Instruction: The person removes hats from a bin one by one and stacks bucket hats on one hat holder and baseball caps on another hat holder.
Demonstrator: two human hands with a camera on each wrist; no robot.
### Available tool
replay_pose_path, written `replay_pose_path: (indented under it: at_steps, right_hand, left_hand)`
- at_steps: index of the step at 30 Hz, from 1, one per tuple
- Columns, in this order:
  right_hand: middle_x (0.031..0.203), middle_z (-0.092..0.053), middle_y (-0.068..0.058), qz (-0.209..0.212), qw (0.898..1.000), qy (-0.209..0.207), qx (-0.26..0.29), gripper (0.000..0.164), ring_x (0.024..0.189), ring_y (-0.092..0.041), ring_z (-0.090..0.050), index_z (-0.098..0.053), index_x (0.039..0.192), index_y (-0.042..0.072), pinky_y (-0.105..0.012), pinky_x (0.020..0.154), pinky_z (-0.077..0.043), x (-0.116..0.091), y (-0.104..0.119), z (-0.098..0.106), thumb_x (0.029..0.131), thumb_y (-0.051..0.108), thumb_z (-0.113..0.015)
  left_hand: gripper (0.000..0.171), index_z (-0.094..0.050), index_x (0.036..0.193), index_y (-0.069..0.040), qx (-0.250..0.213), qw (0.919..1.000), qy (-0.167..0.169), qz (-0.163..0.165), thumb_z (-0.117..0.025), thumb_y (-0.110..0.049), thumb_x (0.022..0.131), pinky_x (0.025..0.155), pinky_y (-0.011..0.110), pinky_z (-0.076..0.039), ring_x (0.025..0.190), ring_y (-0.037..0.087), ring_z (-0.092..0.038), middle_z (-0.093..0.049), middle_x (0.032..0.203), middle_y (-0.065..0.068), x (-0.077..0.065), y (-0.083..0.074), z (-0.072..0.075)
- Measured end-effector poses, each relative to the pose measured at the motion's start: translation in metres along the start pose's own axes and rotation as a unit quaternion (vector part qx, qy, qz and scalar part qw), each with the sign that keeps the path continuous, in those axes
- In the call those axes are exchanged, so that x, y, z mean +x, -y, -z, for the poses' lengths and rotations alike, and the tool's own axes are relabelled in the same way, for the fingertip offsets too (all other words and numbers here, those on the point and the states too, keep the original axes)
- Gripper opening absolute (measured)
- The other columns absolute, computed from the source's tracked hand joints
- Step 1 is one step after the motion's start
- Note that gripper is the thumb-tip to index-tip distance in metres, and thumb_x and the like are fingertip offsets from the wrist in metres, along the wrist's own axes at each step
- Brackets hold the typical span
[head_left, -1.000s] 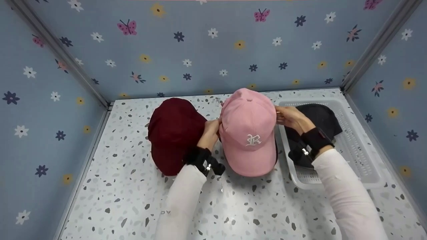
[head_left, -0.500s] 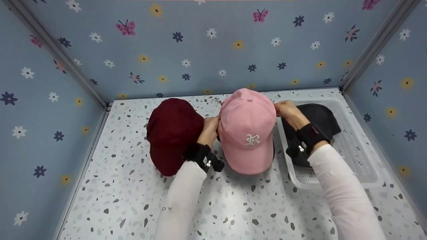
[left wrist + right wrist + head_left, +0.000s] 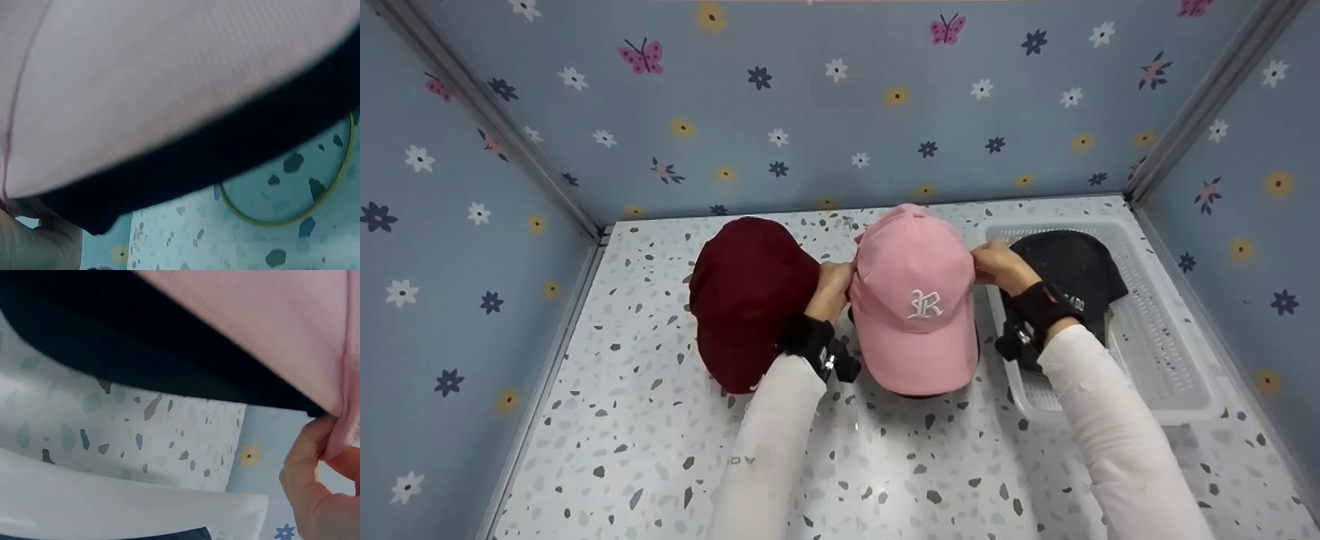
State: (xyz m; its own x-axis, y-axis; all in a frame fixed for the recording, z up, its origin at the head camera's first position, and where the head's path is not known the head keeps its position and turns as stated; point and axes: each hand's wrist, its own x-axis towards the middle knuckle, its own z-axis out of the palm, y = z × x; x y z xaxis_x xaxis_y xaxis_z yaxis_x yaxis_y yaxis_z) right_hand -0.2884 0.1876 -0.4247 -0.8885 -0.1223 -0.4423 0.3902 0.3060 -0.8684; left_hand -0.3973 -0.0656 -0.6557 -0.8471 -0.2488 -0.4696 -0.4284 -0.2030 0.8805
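Note:
A pink baseball cap [image 3: 915, 277] with a white embroidered letter is held between both hands at the middle of the table. Beneath its brim shows the black brim of another cap [image 3: 169, 365], the rest of which is covered. My left hand [image 3: 832, 283] grips the pink cap's left edge, its fingertips partly hidden. On the opposite edge, my right hand [image 3: 1003, 264] pinches the pink fabric between thumb and fingers, clearly seen in the right wrist view. A dark red cap [image 3: 750, 277] lies just left of my left hand.
A white plastic basket [image 3: 1166, 360] stands on the right, with a black cap [image 3: 1069, 266] inside, partly behind my right wrist. The speckled table [image 3: 660, 450] meets blue patterned walls [image 3: 840, 112] at the back and sides.
The pink cap's crown has come down slightly and its right side has shifted a little left. My right hand has moved left and down with it. The left hand has barely moved.

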Motion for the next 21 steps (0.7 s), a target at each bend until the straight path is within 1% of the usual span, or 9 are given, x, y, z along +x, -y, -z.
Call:
replay_pose_path:
  at_steps: [2, 4, 6, 8, 14, 15, 18, 19, 21]
  right_hand:
    - [0.057, -0.049, 0.003, -0.005, 1.0, 0.007, 0.004, 0.034, 0.051, -0.007, -0.052, -0.049, 0.055, 0.01, -0.02, 0.054, -0.049, 0.002, -0.002, 0.0, 0.086, -0.004, -0.042]
    - [0.061, -0.049, 0.001, -0.011, 1.0, 0.015, 0.008, 0.034, 0.053, -0.008, -0.053, -0.05, 0.057, 0.009, -0.02, 0.054, -0.049, 0.004, -0.004, 0.0, 0.087, -0.004, -0.041]
    - [0.064, -0.049, 0.0, -0.016, 1.0, 0.019, 0.006, 0.033, 0.054, -0.008, -0.053, -0.049, 0.057, 0.009, -0.02, 0.054, -0.049, 0.004, -0.005, 0.0, 0.087, -0.004, -0.041]
    - [0.064, -0.049, 0.0, -0.017, 1.0, 0.023, 0.001, 0.033, 0.054, -0.007, -0.053, -0.048, 0.058, 0.009, -0.02, 0.054, -0.049, 0.004, -0.006, -0.001, 0.087, -0.004, -0.04]
    - [0.059, -0.047, 0.001, -0.013, 0.999, 0.029, -0.002, 0.033, 0.05, -0.006, -0.051, -0.043, 0.056, 0.01, -0.019, 0.053, -0.048, 0.004, -0.007, -0.002, 0.085, -0.005, -0.039]
    - [0.059, -0.046, 0.001, -0.014, 1.0, 0.027, -0.003, 0.033, 0.05, -0.006, -0.051, -0.043, 0.056, 0.01, -0.019, 0.053, -0.048, 0.004, -0.007, -0.002, 0.085, -0.005, -0.039]
    - [0.06, -0.045, 0.002, -0.017, 1.0, 0.024, -0.011, 0.032, 0.05, -0.006, -0.051, -0.041, 0.057, 0.01, -0.019, 0.053, -0.048, 0.004, -0.007, -0.001, 0.086, -0.004, -0.04]
    - [0.06, -0.045, 0.002, -0.018, 1.0, 0.023, -0.012, 0.032, 0.05, -0.006, -0.051, -0.04, 0.057, 0.011, -0.019, 0.053, -0.048, 0.004, -0.007, -0.001, 0.086, -0.003, -0.04]
    - [0.06, -0.045, 0.002, -0.015, 0.999, 0.026, -0.011, 0.032, 0.05, -0.006, -0.051, -0.04, 0.058, 0.011, -0.019, 0.053, -0.048, 0.003, -0.008, -0.001, 0.086, -0.003, -0.04]
  left_hand:
    - [0.026, -0.041, 0.058, -0.01, -0.008, 0.9999, 0.012, 0.008, -0.062, 0.0, 0.069, 0.044, 0.03, -0.044, 0.049, 0.018, -0.045, -0.041, 0.056, 0.003, -0.032, -0.016, 0.005]
    - [0.03, -0.038, 0.056, -0.011, -0.013, 0.9996, 0.019, 0.014, -0.061, 0.002, 0.07, 0.045, 0.029, -0.045, 0.049, 0.017, -0.045, -0.04, 0.055, 0.002, -0.057, -0.029, 0.008]
    - [0.03, -0.035, 0.053, -0.009, -0.013, 0.9995, 0.028, -0.003, -0.058, 0.002, 0.068, 0.041, 0.028, -0.044, 0.045, 0.017, -0.045, -0.039, 0.051, 0.004, -0.073, -0.037, 0.01]
    - [0.03, -0.038, 0.055, -0.01, -0.006, 0.9996, 0.028, 0.002, -0.063, -0.002, 0.07, 0.045, 0.028, -0.046, 0.049, 0.016, -0.047, -0.041, 0.054, 0.002, -0.083, -0.041, 0.012]
    - [0.027, -0.043, 0.051, -0.009, -0.005, 0.9991, 0.038, -0.015, -0.055, -0.005, 0.074, 0.041, 0.028, -0.046, 0.045, 0.016, -0.05, -0.046, 0.05, 0.003, -0.084, -0.037, 0.013]
    - [0.027, -0.042, 0.05, -0.007, 0.002, 0.9993, 0.034, -0.013, -0.053, -0.003, 0.075, 0.04, 0.028, -0.045, 0.043, 0.016, -0.049, -0.046, 0.049, 0.005, -0.092, -0.042, 0.012]
    - [0.031, -0.041, 0.052, -0.008, 0.004, 0.9993, 0.035, -0.007, -0.059, -0.005, 0.076, 0.04, 0.027, -0.042, 0.043, 0.015, -0.047, -0.045, 0.049, 0.005, -0.101, -0.045, 0.012]
    - [0.031, -0.04, 0.053, -0.008, -0.001, 0.9988, 0.044, -0.02, -0.06, -0.005, 0.077, 0.039, 0.026, -0.04, 0.042, 0.015, -0.046, -0.045, 0.049, 0.005, -0.103, -0.044, 0.012]
    - [0.033, -0.039, 0.056, -0.01, 0.004, 0.9988, 0.044, -0.021, -0.063, -0.009, 0.078, 0.041, 0.026, -0.039, 0.044, 0.014, -0.045, -0.045, 0.051, 0.004, -0.102, -0.041, 0.012]
